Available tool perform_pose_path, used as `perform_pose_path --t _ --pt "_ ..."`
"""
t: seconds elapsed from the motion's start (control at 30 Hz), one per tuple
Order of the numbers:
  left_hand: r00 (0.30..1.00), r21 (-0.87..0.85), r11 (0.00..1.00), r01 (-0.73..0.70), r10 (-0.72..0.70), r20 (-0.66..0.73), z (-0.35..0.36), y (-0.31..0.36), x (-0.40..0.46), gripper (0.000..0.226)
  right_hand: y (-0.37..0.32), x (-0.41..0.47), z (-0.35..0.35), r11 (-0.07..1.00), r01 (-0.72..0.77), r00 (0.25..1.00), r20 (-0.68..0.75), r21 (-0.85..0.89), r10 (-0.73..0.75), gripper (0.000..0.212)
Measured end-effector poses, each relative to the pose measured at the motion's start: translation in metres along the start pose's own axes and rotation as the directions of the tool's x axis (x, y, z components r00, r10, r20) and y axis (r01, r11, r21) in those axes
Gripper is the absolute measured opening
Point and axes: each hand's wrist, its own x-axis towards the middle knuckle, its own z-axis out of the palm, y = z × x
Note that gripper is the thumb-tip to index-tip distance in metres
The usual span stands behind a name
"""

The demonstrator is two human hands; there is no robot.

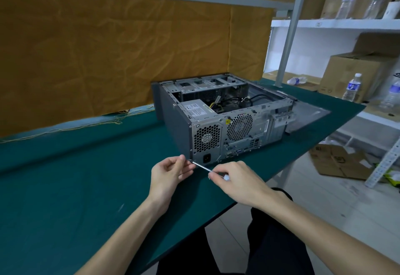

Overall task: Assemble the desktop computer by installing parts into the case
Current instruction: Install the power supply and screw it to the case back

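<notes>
A grey desktop case (177, 123) lies on its side on the green table (75, 188), open on top, its rear panel facing me. A power supply (198, 110) and loose cables (236, 101) sit inside. My right hand (236, 179) grips the handle of a thin screwdriver (202, 167), whose shaft points up-left at the case's lower rear corner. My left hand (171, 172) has its fingers curled beside the tip, thumb and fingertips pinched close to the corner. Whether it holds a screw is hidden.
The case's side panel (307, 116) lies flat behind the case at the right. Brown paper (108, 47) hangs behind the table. Shelves at the right carry cardboard boxes (350, 73) and water bottles (352, 86). An open box (339, 162) sits on the floor.
</notes>
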Motion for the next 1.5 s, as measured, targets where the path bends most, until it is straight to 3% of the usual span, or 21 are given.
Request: perform_pose_path --t 0.43,0.6,0.8,0.97,1.13,1.5 --pt "0.996 0.129 0.991 -0.039 0.027 0.089 -0.003 0.003 -0.004 0.024 -0.003 -0.008 0.000 0.999 -0.006 1.000 -0.029 -0.038 0.005 0.027" --pt "0.990 0.162 0.986 -0.046 0.023 0.139 -0.004 0.008 -0.005 0.025 -0.008 -0.009 -0.009 0.992 -0.053 0.997 0.060 0.115 0.047 0.027" --pt "0.990 0.168 0.985 -0.048 0.024 0.142 0.001 0.009 -0.004 0.027 -0.011 -0.012 -0.011 0.996 -0.052 0.998 -0.029 -0.072 0.050 0.024" --pt "0.988 0.106 0.994 0.017 -0.033 0.149 0.010 0.008 -0.006 0.029 -0.012 -0.013 -0.014 0.971 -0.132 0.989 0.088 0.198 0.117 0.024" --pt "0.948 -0.050 0.966 0.255 -0.239 0.210 0.015 0.011 -0.009 0.020 -0.016 -0.014 -0.013 0.861 -0.265 0.960 0.200 0.434 0.195 0.025" --pt "0.938 -0.192 0.930 0.313 -0.272 0.214 0.021 0.007 -0.006 0.017 -0.042 -0.013 -0.012 0.658 -0.482 0.875 0.348 0.578 0.336 0.032"
